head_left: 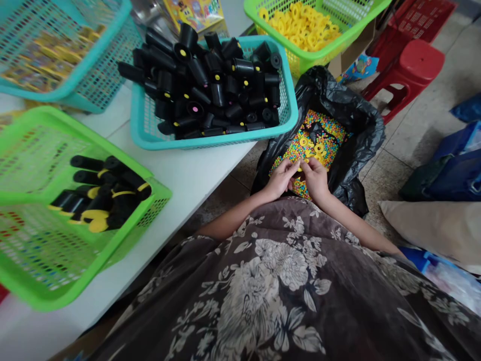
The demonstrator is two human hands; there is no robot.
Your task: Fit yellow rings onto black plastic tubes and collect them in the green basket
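My left hand [281, 179] and my right hand [314, 176] meet at the fingertips, both closed in a pinch. A bit of yellow shows between them, seemingly a small yellow plastic piece [300, 169]; the fingers cover most of it. Just below them is an open black plastic bag [347, 113], holding many small multicoloured balls [293, 150]. Several yellow ring-shaped pieces [319, 149] lie on top of the balls, just beyond my fingers.
On the white table [188, 175], a teal basket [210, 143] holds black cylinders. A green basket [160, 188] has black cylinders with yellow ends. Another teal basket [90, 100] contains small packets. Yellow pieces fill a far green basket [259, 20]. A red stool [421, 60] stands right.
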